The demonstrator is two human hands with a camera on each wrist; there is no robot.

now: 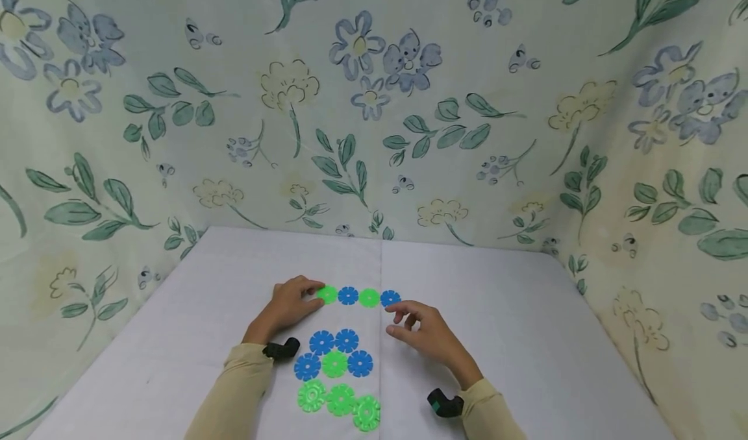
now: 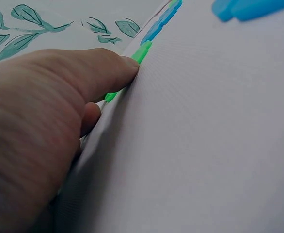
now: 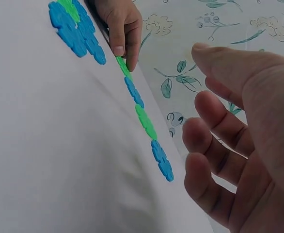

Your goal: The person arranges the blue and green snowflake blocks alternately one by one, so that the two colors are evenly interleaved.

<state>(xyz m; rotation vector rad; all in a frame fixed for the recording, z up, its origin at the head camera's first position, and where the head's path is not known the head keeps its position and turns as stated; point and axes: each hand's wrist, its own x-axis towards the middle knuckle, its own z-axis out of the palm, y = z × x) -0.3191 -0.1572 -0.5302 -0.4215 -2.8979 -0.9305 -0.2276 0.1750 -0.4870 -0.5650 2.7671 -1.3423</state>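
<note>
My left hand [image 1: 294, 301] pinches a green notched plastic disc [image 1: 328, 294] between thumb and forefinger, at the left end of a flat row. In the left wrist view the thumb lies against the rim of that green disc [image 2: 142, 51]. To its right in the row come a blue disc [image 1: 348, 295], another green disc [image 1: 369, 298] and a second blue disc [image 1: 391, 297]. Just beside this last one hovers my right hand [image 1: 429, 331], fingers loosely bent and holding nothing. The right wrist view shows the hand apart from the end blue disc [image 3: 162, 160].
Nearer my body, blue discs [image 1: 307, 366] surround a green disc [image 1: 335, 364]. Below them several green discs [image 1: 341, 400] lie in a slanting line. Everything rests on a white-covered table [image 1: 526, 349], with a flowered cloth [image 1: 374, 167] hanging behind and at both sides.
</note>
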